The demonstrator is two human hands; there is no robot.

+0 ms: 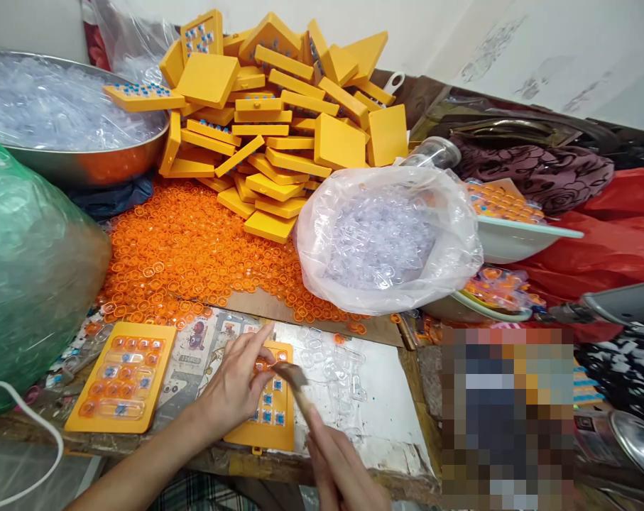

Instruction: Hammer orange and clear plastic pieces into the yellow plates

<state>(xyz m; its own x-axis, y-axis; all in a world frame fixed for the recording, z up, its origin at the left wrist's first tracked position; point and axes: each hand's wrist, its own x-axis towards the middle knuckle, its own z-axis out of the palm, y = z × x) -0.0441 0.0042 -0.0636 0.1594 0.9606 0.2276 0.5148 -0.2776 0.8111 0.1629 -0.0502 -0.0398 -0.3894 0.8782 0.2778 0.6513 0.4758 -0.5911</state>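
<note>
My left hand bends over the upper part of a yellow board with blue-and-clear squares. Its thumb and a finger close together beside the orange pieces along the board's top; whatever they pinch is hidden. My right hand grips a slim brownish hand tool, partly blurred. The tool's tip reaches the board's top, close to the left fingertips. Further left lies another yellow board, fitted with orange caps and long clear covers.
Loose orange caps spread behind the boards, below a heap of yellow boards. A plastic bag holds small clear pieces. Clear covers lie on white paper at right. A metal basin and a green bag stand left.
</note>
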